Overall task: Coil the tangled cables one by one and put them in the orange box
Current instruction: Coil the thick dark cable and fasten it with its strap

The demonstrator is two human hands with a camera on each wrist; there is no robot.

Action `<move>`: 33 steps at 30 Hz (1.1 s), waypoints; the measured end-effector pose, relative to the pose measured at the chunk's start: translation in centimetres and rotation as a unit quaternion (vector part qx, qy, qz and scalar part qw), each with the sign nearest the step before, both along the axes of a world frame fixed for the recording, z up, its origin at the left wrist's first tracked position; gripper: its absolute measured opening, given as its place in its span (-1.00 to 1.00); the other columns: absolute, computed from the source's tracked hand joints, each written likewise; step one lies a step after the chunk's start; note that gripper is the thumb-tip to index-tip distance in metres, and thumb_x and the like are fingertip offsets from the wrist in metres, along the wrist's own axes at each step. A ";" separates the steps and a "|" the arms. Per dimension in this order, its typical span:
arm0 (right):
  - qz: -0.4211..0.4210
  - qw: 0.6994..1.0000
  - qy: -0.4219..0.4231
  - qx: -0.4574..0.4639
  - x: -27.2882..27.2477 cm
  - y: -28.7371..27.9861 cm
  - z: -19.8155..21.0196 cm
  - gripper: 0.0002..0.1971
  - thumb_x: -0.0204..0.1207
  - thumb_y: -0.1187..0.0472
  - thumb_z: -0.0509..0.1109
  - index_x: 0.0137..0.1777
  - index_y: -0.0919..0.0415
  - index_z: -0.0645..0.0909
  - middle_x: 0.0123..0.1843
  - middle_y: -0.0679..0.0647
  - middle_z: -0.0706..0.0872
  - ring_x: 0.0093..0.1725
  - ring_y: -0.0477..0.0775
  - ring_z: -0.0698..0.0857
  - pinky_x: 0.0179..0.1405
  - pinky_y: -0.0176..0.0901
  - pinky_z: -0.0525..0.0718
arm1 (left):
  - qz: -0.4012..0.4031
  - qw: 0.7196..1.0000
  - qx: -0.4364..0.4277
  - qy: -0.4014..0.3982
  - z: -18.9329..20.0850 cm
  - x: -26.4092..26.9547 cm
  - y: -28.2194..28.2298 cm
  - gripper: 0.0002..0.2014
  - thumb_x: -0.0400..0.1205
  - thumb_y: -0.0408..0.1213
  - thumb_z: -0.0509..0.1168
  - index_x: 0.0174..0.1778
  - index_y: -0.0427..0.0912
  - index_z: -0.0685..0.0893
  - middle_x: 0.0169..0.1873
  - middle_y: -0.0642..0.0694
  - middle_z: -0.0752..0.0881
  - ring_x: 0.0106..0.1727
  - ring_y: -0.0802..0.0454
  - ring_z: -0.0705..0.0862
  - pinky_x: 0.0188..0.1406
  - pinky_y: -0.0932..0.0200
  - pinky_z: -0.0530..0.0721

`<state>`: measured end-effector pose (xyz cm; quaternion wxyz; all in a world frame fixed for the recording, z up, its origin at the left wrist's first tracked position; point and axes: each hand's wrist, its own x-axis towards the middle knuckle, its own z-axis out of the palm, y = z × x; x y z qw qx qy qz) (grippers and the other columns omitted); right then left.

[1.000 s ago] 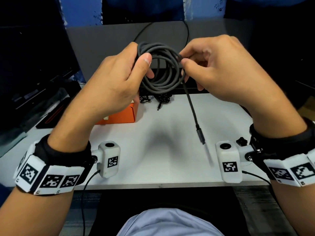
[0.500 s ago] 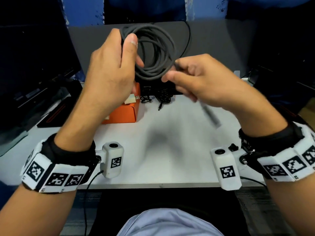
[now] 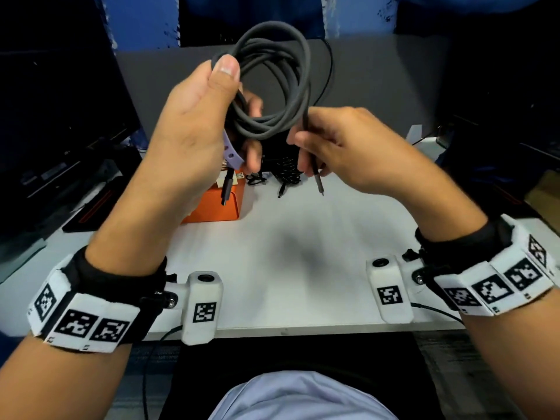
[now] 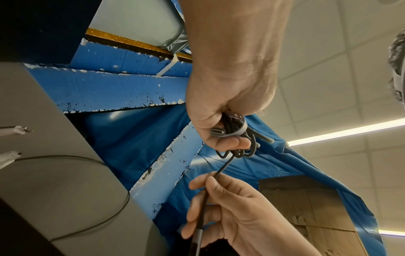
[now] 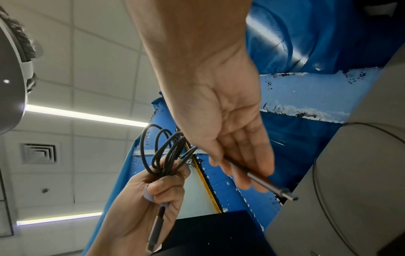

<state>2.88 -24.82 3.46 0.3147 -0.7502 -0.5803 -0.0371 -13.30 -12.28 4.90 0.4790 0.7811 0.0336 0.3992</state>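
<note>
Surface: white counter (image 3: pixel 288 262); orange box (image 3: pixel 218 207) at its far left
Cable: grey round coiled cable (image 3: pixel 281 86) held aloft
Hands: left hand (image 3: pixel 194 116) grips the loops; right hand (image 3: pixel 342 147) pinches the free end
Risk: loops likely spring apart if the grip slackens

Wrists: black bands (image 3: pixel 121 268) under white blocks (image 3: pixel 81 322) printed with black square codes.
Cameras: a white housing (image 3: pixel 204 307) bolted at each band's inner side (dark lens on top).
Leads: thin black wire (image 3: pixel 151 359) toward 6 o'clock.
Clothing: pale garment (image 3: pixel 303 398).
</note>
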 end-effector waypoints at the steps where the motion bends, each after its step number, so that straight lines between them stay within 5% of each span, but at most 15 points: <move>1: -0.003 1.000 0.012 -0.004 0.1 0.0 0.0 -0.81 0.83 0.09 0.24 0.06 0.04 0.67 -0.21 -0.10 0.84 -0.22 -0.09 0.83 -0.06 0.13 0.84 | -0.005 1.000 -0.006 0.000 0.0 0.0 0.0 -0.71 0.90 -0.10 -0.02 -0.06 -0.13 0.43 -0.17 -0.10 0.67 -0.51 -0.15 0.59 -0.51 0.07 0.55; 5: 0.030 0.962 0.215 0.162 0.1 0.2 0.3 -0.83 0.80 0.23 0.31 0.10 0.27 0.73 -0.13 0.18 0.88 -0.16 0.11 0.90 -0.07 0.09 0.89 | -0.017 1.000 0.022 0.000 -0.1 0.0 -0.5 -0.70 0.91 -0.12 -0.05 -0.05 -0.09 0.48 -0.20 -0.11 0.68 -0.51 -0.20 0.61 -0.52 -0.10 0.53; 7: 0.081 0.897 0.352 0.253 -0.6 0.5 0.5 -0.85 0.80 0.28 0.32 0.11 0.27 0.73 -0.09 0.25 0.87 -0.12 0.16 0.91 -0.10 -0.02 0.87 | -0.016 0.998 0.057 0.003 -0.2 0.1 -1.1 -0.72 0.91 -0.15 -0.05 -0.01 -0.05 0.51 -0.24 -0.12 0.67 -0.52 -0.21 0.62 -0.55 -0.07 0.52; 11: 0.184 0.750 0.559 0.303 -1.5 1.1 0.3 -0.82 0.82 0.36 0.24 0.21 0.31 0.69 -0.12 0.14 0.83 -0.02 0.18 0.89 -0.09 -0.10 0.81 | 0.026 0.989 0.144 0.007 -0.6 0.5 -1.0 -0.69 0.91 -0.17 -0.03 0.22 -0.31 0.52 -0.21 -0.16 0.68 -0.45 -0.16 0.67 -0.47 0.00 0.67; 14: 0.196 0.699 0.610 0.317 -1.6 1.3 0.2 -0.78 0.84 0.25 0.22 0.26 0.33 0.67 0.00 0.19 0.85 0.03 0.20 0.88 0.02 0.00 0.85 | 0.067 0.982 0.177 0.016 -0.5 0.2 -0.4 -0.64 0.91 -0.15 -0.02 0.25 -0.39 0.53 -0.24 -0.02 0.67 -0.46 -0.07 0.67 -0.48 0.08 0.64; 18: 0.192 0.679 0.619 0.345 -0.8 1.4 0.2 -0.73 0.84 0.21 0.23 0.37 0.36 0.63 0.29 0.35 0.65 0.08 0.16 0.85 0.03 -0.01 0.87 | 0.079 0.978 0.188 0.035 -0.4 0.1 0.1 -0.62 0.90 -0.10 -0.01 0.22 -0.37 0.53 -0.25 -0.02 0.66 -0.45 -0.06 0.64 -0.46 0.02 0.64; 22: 0.221 0.644 0.683 0.265 -1.0 1.2 0.2 -0.77 0.85 0.24 0.21 0.27 0.32 0.65 0.00 0.21 0.84 -0.08 0.03 0.87 -0.08 -0.16 0.87 | 0.076 0.978 0.190 0.041 -0.7 0.2 -0.5 -0.62 0.90 -0.08 0.01 0.19 -0.35 0.54 -0.23 -0.10 0.69 -0.39 -0.14 0.68 -0.41 -0.14 0.68; 26: 0.208 0.695 0.658 0.202 -2.6 1.2 -0.1 -0.71 0.86 0.20 0.18 0.09 0.21 0.75 -0.26 0.02 0.78 -0.17 0.00 0.84 0.07 -0.08 0.83 | 0.091 0.977 0.191 0.032 -0.7 0.3 -0.8 -0.69 0.90 -0.10 0.02 0.26 -0.18 0.60 -0.19 -0.07 0.70 -0.32 -0.03 0.72 -0.40 0.08 0.71; 31: 0.249 0.721 0.623 0.175 -3.4 1.0 -0.1 -0.30 0.80 -0.29 -0.02 0.32 0.32 0.67 -0.31 0.08 0.66 -0.02 0.22 0.68 0.52 0.31 0.54 | 0.136 0.969 0.205 0.009 -0.5 0.4 0.1 -0.65 0.90 -0.13 0.03 0.20 -0.34 0.59 -0.12 -0.11 0.72 -0.18 0.04 0.70 -0.27 0.33 0.64; 33: 0.233 0.767 0.569 0.183 -3.9 1.1 -0.1 -0.45 0.77 -0.25 0.12 0.15 0.26 0.67 -0.31 0.04 0.60 0.00 0.25 0.62 0.41 0.41 0.63 | 0.149 0.965 0.214 0.009 -0.8 0.5 0.1 -0.67 0.90 -0.13 0.04 0.15 -0.32 0.58 -0.15 -0.02 0.70 -0.16 0.07 0.68 -0.28 0.35 0.61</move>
